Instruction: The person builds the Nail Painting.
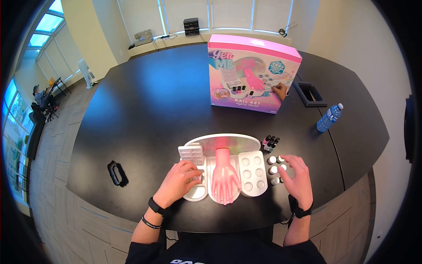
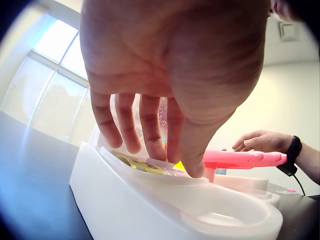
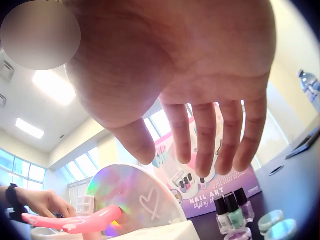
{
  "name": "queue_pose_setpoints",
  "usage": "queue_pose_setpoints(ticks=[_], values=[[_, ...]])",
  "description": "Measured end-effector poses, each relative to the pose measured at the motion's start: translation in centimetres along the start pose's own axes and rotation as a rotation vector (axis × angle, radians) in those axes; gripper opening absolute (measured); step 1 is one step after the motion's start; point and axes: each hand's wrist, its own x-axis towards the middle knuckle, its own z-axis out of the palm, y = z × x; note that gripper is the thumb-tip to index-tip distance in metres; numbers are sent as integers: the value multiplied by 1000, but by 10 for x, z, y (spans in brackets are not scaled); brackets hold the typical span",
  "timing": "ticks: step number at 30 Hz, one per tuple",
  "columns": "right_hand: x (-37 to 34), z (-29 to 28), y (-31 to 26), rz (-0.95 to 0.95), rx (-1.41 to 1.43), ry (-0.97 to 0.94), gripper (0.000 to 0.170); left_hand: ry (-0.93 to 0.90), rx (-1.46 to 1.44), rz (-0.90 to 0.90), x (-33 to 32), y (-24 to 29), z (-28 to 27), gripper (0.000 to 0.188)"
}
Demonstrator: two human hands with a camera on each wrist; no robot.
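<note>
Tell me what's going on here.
At a dark table, a person reaches with the left hand into the left side of a white stand; whether it grips anything is unclear. The right hand, holding nothing, hovers by small pots. A pink model hand juts over the stand's middle; a nail art box stands behind.

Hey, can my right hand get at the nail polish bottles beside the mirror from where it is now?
Probably yes. Your right hand looks empty above the small pots; the polish bottles stand just beyond it, and nothing visible seems to block the way.
</note>
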Motion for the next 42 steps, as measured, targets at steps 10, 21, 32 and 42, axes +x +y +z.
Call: queue_pose_setpoints(ticks=[10, 21, 32, 42], values=[[39, 3, 11, -94, -62, -4, 33, 73, -26, 10, 0, 9, -6, 25], [87, 44, 48, -104, -238, 76, 23, 161, -8, 31, 0, 27, -8, 21], [94, 78, 58, -35, -337, 59, 27, 231, -8, 43, -6, 28, -5, 13], [92, 83, 52, -39, -279, 53, 27, 241, -19, 37, -9, 28, -5, 12]])
